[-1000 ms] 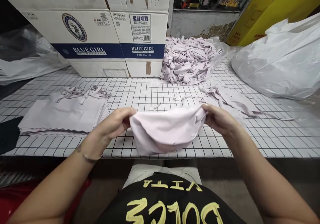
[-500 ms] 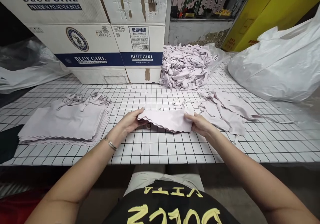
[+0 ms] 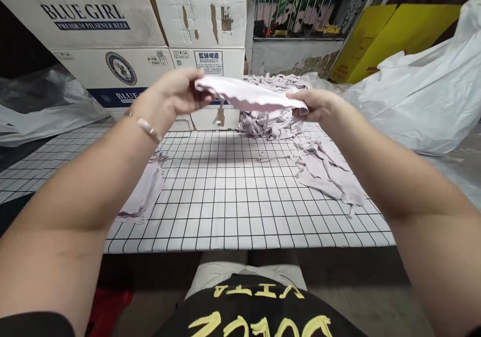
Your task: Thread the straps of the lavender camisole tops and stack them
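Note:
A pale pink piece of fabric (image 3: 248, 92) with a wavy edge hangs in the air above the table, stretched between my two hands. My left hand (image 3: 184, 91) is closed on its left end, with a thin strap dangling beside the fingers. At the other end, my right hand (image 3: 313, 104) pinches the corner. Below and to the left lies a neat stack of matching pieces (image 3: 145, 192), partly hidden by my left forearm. Several loose pieces (image 3: 332, 172) lie spread on the table, near my right forearm.
A white beer carton (image 3: 93, 36) stands at the back left. Behind the held fabric is a heap of pink pieces (image 3: 270, 126). A white plastic bag (image 3: 417, 91) sits at the right, in front of a yellow box (image 3: 394, 36). A grid-patterned cloth (image 3: 225, 207) covers the table.
Both hands have lifted the fabric piece up and away from me, from just over the table to in front of the carton and heap. The grip stays at both ends.

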A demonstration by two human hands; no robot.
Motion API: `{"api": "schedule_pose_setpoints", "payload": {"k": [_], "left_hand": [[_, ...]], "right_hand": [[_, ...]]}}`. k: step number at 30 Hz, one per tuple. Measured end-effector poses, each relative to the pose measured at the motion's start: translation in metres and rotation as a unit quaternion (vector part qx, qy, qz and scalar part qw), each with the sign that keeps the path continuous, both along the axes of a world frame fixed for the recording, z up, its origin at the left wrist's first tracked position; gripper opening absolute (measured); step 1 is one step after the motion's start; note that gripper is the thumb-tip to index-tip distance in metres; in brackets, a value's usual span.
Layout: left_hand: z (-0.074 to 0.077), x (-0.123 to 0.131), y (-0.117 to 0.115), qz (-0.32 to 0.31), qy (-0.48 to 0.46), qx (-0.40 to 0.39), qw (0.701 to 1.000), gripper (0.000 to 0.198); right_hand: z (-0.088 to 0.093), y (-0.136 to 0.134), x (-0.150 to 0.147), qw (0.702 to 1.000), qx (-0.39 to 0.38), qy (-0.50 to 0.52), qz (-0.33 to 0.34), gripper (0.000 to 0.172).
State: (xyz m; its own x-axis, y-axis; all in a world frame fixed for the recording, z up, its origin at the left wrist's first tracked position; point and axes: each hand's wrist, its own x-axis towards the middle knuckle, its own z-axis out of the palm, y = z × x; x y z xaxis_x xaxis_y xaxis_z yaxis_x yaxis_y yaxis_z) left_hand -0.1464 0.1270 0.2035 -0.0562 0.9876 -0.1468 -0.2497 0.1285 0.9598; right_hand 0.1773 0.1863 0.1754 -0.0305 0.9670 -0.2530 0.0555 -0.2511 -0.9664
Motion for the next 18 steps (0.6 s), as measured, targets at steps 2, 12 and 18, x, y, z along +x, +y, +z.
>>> {"api": "schedule_pose_setpoints", "payload": {"k": [2,12,18], "left_hand": [[-0.039,-0.002,-0.037,-0.025,0.0,-0.034,0.999,0.018],[-0.199,0.003,-0.214,-0.162,-0.002,-0.323,0.932,0.027],[-0.192,-0.014,-0.226,-0.248,0.269,-0.271,0.89,0.045]], "right_hand": [[-0.032,-0.033,0.011,0.999,-0.029,-0.021,0.036,0.041],[-0.181,-0.208,0.048,0.952,-0.049,-0.287,0.098,0.075],[-0.181,-0.231,0.052,0.854,0.037,-0.502,0.132,0.062]]}}
